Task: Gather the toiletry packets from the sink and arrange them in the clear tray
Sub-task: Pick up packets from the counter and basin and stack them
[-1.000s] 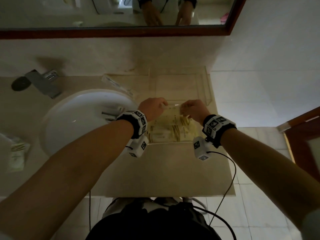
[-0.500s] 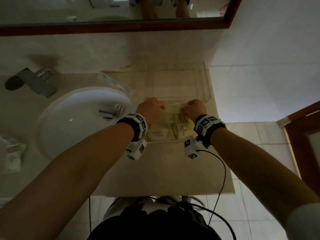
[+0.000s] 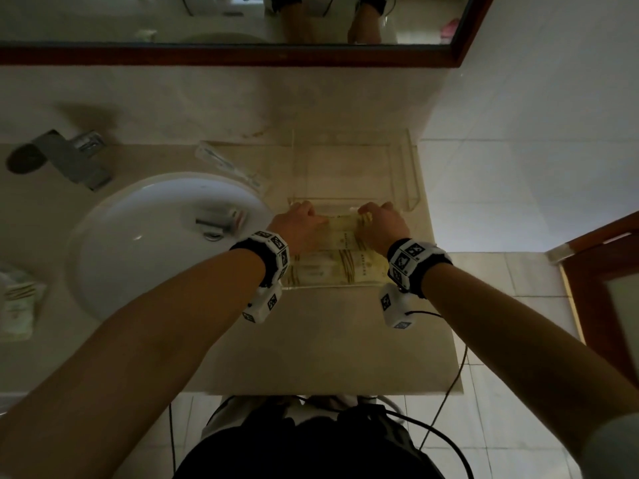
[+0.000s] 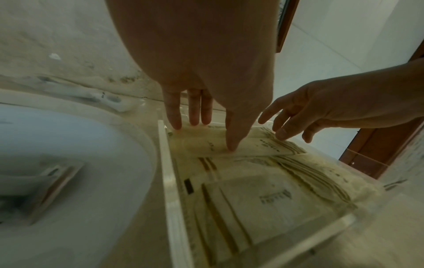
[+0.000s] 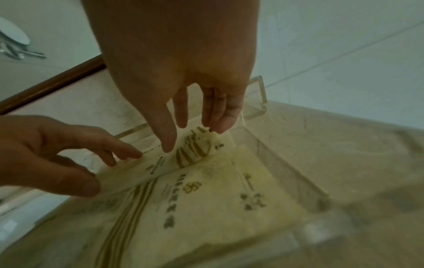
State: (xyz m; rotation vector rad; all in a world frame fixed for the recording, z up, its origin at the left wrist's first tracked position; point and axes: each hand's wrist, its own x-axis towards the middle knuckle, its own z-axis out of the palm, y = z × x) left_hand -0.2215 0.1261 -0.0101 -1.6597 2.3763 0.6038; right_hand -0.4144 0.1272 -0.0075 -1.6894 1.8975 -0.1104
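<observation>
A clear tray stands on the counter right of the white sink and holds cream toiletry packets with gold stripes. A long narrow packet lies across the tray's far end. My left hand is at its left end and my right hand at its right end. In the left wrist view the left thumb presses on the narrow packet. In the right wrist view the right hand's straight fingertips touch the narrow packet. One more packet lies in the sink by the drain.
A second clear tray stands behind the first, against the wall. A wrapped toothbrush lies on the counter behind the sink, near the faucet. More packets sit at the far left. The counter edge and tiled floor lie to the right.
The two hands have brought the narrow packet down from above the tray's far edge and laid it flat in the tray. Their fingers have straightened onto it.
</observation>
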